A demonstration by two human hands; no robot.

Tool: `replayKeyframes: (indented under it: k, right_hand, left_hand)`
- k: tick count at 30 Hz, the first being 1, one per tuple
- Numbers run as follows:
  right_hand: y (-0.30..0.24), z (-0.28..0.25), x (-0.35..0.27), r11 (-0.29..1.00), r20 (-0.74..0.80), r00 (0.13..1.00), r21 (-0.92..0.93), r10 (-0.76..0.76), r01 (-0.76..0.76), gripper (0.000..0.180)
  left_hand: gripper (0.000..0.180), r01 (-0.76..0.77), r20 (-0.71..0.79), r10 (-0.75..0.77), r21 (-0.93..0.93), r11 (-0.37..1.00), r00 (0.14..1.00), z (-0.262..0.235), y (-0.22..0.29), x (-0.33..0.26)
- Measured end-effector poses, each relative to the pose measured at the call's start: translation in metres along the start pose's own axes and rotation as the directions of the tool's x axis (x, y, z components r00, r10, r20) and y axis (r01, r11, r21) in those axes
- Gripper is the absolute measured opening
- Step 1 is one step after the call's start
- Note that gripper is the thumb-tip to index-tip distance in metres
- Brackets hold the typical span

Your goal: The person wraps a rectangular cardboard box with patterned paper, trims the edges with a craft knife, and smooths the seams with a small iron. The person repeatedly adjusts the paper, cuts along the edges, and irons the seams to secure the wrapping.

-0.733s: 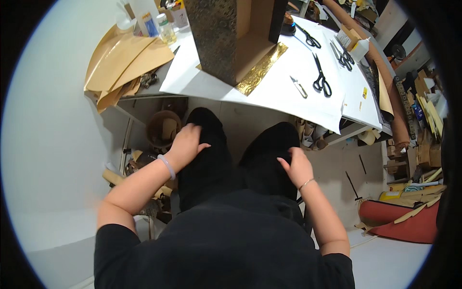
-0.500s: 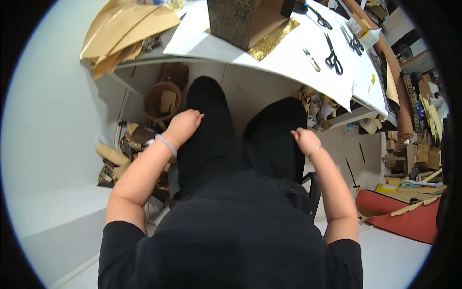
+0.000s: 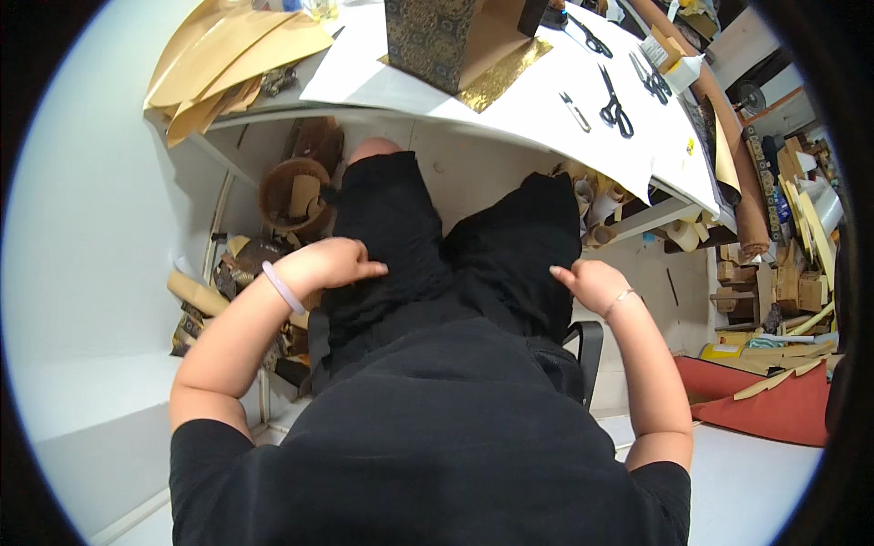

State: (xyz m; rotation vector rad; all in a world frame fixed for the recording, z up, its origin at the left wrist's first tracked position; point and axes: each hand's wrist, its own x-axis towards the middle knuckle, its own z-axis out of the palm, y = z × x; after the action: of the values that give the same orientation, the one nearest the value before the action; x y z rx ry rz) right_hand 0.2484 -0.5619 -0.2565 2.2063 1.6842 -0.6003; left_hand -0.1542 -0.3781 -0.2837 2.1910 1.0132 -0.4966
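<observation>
A: How are the hands placed?

B: The left hand (image 3: 332, 264) is laid on the black trousers (image 3: 391, 237) over the left thigh, fingers loosely curled, with a fold of cloth seemingly pinched at the fingertips. The right hand (image 3: 592, 284) is set at the outer edge of the right thigh, its grip half closed against the fabric; whether cloth is actually caught there cannot be told. No tool is held in either hand.

A: How would the tugging of the cloth be done well?

B: The fabric would best be taken in a small pinch on both sides at once and drawn evenly, so the seat is not shifted on the chair (image 3: 587, 350) just behind the right grip.

A: Which containers are seen, and what is held in them?

B: Beyond the left grip, under the table (image 3: 546, 105), a round woven basket (image 3: 289, 191) is seen, with a pale roll stood inside it. Farther ahead of both grips, on the table, a dark patterned box (image 3: 432, 41) is stood on gold sheet (image 3: 505, 77); its inside cannot be seen. Scissors (image 3: 612, 98) are laid well ahead of the right grip. Outward from the right grip, rolls of paper (image 3: 596, 209) are stacked on a low shelf, and cardboard boxes (image 3: 783, 287) are piled beyond; their contents cannot be made out.
</observation>
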Motion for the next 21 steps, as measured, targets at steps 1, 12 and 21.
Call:
replayKeyframes:
  k: [1, 12, 21]
  right_hand:
    - [0.000, 0.004, 0.017, 0.997, -0.085, 0.994, -0.003, 0.072, -0.072, 0.072]
    - [-0.013, 0.040, 0.055, 0.777, 0.074, 0.865, 0.483, -0.497, 0.405, 0.035]
    - [-0.047, -0.109, 0.079, 0.856, -0.012, 0.936, 0.401, -0.352, 0.326, 0.053]
  left_hand:
    - [0.056, 0.055, -0.292, -0.009, 0.150, 0.987, 0.956, 0.005, -0.009, 0.008]
    - [0.032, -0.054, 0.255, 0.076, -0.094, 0.994, 0.964, 0.001, -0.047, 0.031]
    - [0.026, -0.137, -0.121, 0.122, -0.127, 0.982, 0.985, -0.110, 0.019, 0.014]
